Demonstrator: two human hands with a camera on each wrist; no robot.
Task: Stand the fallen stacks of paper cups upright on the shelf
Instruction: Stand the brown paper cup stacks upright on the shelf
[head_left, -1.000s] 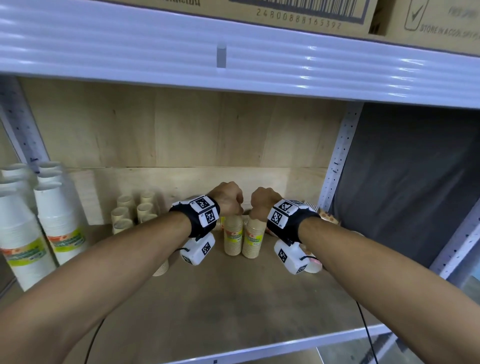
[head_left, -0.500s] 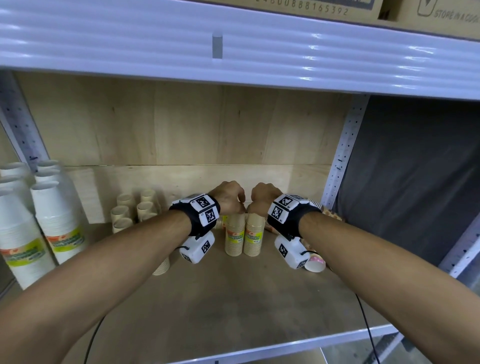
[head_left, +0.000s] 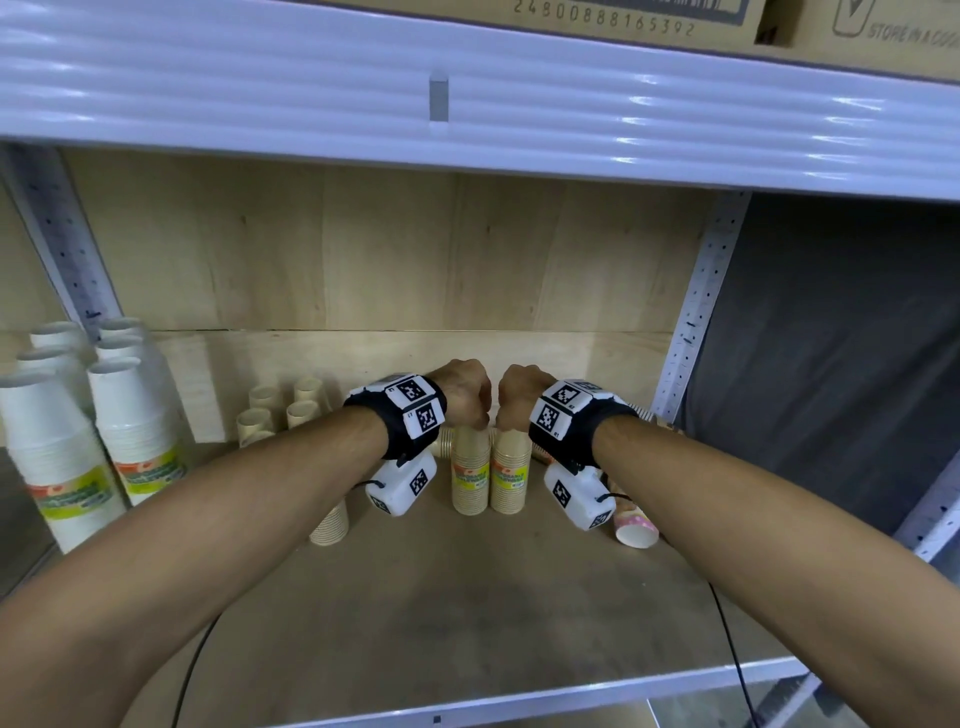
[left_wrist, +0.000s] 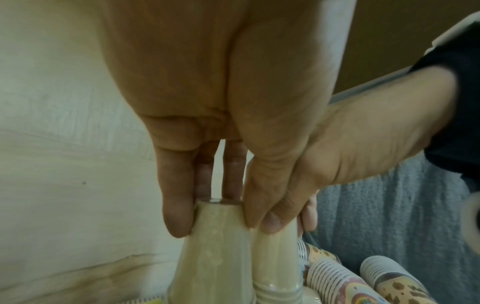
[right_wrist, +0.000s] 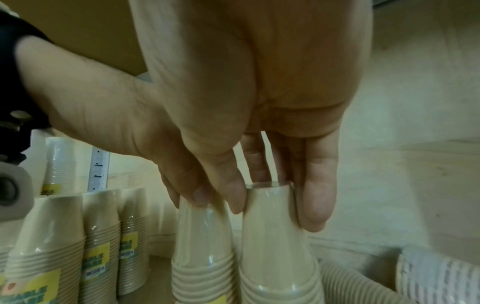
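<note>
Two tan paper cup stacks stand upright, mouths down, side by side at the middle of the shelf (head_left: 467, 597). My left hand (head_left: 465, 397) grips the top of the left stack (head_left: 470, 480) from above, its fingers (left_wrist: 179, 205) curled round the upper cup (left_wrist: 218, 236). My right hand (head_left: 522, 397) grips the top of the right stack (head_left: 511, 480) the same way, fingertips (right_wrist: 315, 201) round its top (right_wrist: 275, 236). The two hands touch. A patterned cup stack (head_left: 635, 526) lies on its side to the right, under my right wrist.
Tall white cup stacks (head_left: 57, 457) stand at the far left. Small tan stacks (head_left: 280, 410) stand at the back left, another (head_left: 330, 525) under my left forearm. More patterned stacks (left_wrist: 337, 281) lie behind on the right. A shelf post (head_left: 696, 312) bounds the right side.
Both hands stay on the tops of the two tan stacks, which stand where they were. Only the head view has shifted slightly.
</note>
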